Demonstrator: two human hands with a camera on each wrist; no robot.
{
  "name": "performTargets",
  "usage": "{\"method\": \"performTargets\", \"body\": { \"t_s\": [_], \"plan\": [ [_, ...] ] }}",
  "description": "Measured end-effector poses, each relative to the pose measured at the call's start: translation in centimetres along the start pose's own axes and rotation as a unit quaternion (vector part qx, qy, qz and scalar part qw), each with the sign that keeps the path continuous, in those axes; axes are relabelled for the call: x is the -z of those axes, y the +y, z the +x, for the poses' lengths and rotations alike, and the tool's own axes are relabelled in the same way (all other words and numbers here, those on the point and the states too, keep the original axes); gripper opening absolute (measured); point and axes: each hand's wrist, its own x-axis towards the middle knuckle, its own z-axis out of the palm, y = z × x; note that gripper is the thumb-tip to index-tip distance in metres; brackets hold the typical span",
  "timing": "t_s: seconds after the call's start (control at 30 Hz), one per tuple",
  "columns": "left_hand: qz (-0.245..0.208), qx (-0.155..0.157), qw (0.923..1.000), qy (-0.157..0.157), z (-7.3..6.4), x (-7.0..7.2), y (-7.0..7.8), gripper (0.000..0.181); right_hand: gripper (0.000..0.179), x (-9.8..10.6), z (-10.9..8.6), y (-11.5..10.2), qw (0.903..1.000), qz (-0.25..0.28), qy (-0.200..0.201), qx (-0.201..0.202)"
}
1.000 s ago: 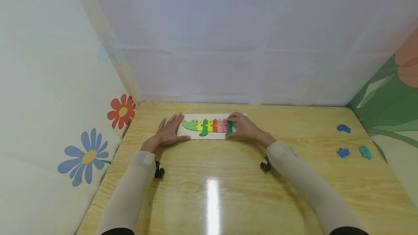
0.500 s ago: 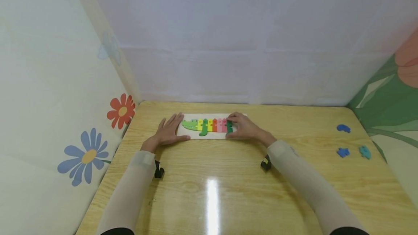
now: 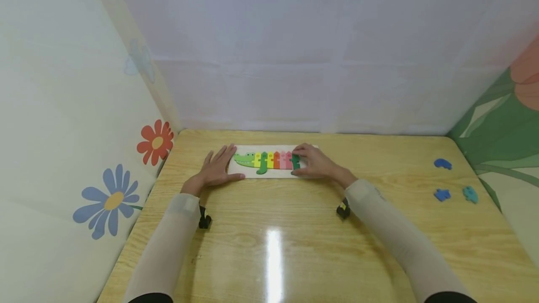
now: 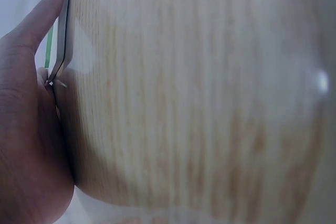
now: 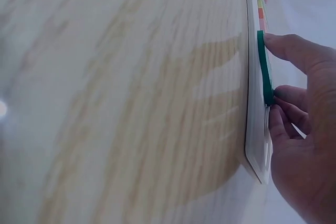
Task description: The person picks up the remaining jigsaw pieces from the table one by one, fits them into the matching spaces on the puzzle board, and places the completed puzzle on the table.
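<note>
A white puzzle board (image 3: 278,175) lies near the table's far edge. On it runs a crocodile: a light green head piece (image 3: 244,160), then yellow, green, orange and pink pieces. My left hand (image 3: 214,171) rests at the board's left end, fingers spread, thumb along its near corner. At the right end my right hand (image 3: 316,162) pinches a dark green puzzle piece (image 5: 265,69) between thumb and fingers. This piece sits at the board's surface beside the pink ones; the right wrist view cannot tell whether it lies fully flat. My right hand partly covers the board's right end.
Loose on the wooden table (image 3: 252,214) at the right are a blue curved piece (image 3: 443,164), a blue puzzle piece (image 3: 442,195) and a teal piece (image 3: 470,194). A plain pale wall (image 3: 261,83) rises behind the table; patterned walls stand left and right.
The camera view has shifted very slightly. Both hands stay at the board's ends, and the right one keeps its hold on the dark green puzzle piece, its thumb slightly shifted.
</note>
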Motion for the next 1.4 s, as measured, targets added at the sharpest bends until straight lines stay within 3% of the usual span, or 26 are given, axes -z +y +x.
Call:
{"method": "performTargets", "body": {
  "t_s": [0.33, 0.73, 1.2, 1.4],
  "plan": [
    [-0.006, -0.005, 0.9999, 0.01, 0.4, -0.7, -1.0, 0.122, 0.077, -0.1, 0.0, 0.0, 1.0, 0.0, 0.005, 0.007],
    [-0.011, -0.002, 0.9999, 0.004, 0.3, -0.7, -0.9, 0.122, 0.079, -0.4, -0.2, 0.0, 0.9996, 0.003, 0.013, 0.023],
    [-0.012, -0.005, 0.9999, 0.006, 0.8, -0.8, -1.5, 0.118, 0.08, 0.2, -0.6, -0.3, 0.9996, 0.012, 0.025, -0.006],
    [-0.01, -0.003, 0.9999, 0.002, 0.4, -0.5, -0.8, 0.119, 0.078, 0.7, -1.3, 0.0, 0.999, 0.024, 0.037, -0.009]
  ]
}}
